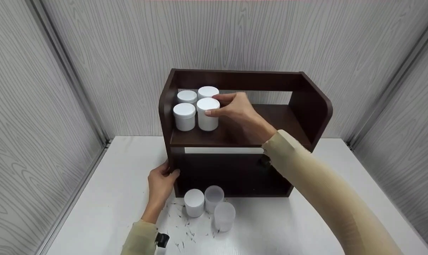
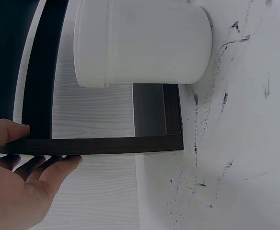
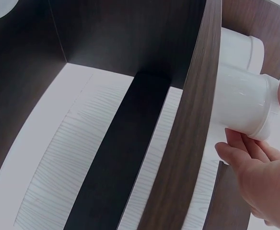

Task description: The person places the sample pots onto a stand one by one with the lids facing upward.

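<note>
A dark brown two-tier shelf (image 1: 235,141) stands on the white table. On its upper tier, at the left end, white lidded jars stand close together. My right hand (image 1: 235,106) holds the front-right jar (image 1: 208,118), thumb on its near side and fingers behind; in the right wrist view the same jar (image 3: 240,98) lies between thumb and fingers. Whether its base touches the board is unclear. Beside it are a front-left jar (image 1: 184,117), a back-left jar (image 1: 187,96) and a back-right jar (image 1: 208,91). My left hand (image 1: 160,184) grips the shelf's left side panel (image 2: 116,145), thumb inside, fingers outside.
In front of the shelf, near my left hand, stand a white lidded jar (image 1: 194,203) and two translucent containers, one nearer the shelf (image 1: 214,198) and one nearer me (image 1: 224,216). Dark scuff marks (image 1: 185,232) cross the table there. Grey wood-grain walls (image 1: 235,35) enclose the table.
</note>
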`<state>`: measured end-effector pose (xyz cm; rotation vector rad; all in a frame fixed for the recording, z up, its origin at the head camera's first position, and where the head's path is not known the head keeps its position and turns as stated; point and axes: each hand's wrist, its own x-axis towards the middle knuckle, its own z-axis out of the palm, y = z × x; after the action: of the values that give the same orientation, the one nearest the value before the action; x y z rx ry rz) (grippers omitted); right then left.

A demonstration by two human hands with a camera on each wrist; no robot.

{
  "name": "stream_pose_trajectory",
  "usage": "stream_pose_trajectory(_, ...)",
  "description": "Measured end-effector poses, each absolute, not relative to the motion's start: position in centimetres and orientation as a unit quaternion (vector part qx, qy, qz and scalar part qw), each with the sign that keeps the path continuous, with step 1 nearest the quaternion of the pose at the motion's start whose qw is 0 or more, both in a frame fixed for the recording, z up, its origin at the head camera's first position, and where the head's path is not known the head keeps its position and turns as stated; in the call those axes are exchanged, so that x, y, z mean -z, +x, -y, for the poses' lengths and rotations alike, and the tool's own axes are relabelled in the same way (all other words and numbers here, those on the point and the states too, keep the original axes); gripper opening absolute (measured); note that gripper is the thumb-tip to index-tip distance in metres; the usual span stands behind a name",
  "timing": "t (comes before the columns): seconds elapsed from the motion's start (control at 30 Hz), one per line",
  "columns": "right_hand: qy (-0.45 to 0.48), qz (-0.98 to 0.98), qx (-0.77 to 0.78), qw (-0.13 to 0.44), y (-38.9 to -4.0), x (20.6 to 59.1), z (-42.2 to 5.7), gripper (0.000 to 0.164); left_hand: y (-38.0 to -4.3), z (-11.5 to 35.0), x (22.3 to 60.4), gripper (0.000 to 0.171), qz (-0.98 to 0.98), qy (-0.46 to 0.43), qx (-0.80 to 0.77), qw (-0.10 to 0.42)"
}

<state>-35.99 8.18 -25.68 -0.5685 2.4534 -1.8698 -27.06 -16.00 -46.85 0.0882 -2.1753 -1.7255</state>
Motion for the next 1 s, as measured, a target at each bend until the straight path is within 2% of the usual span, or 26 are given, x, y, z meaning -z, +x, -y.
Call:
stream_pose_trajectory(0.57, -0.171, -0.777, 0.606, 0.015, -35.9, 25.6, -8.6, 0.068, -27.2, 15.9, 46.9, 0.05, 0.772, 0.033, 0.607, 0.186)
stream_pose_trajectory(1.0, -0.184, -0.725, 0.664, 0.016, -33.4, 26.1, -11.3, 0.072, -27.1, 16.0, 46.9, 0.05, 0.772, 0.032, 0.608, 0.181)
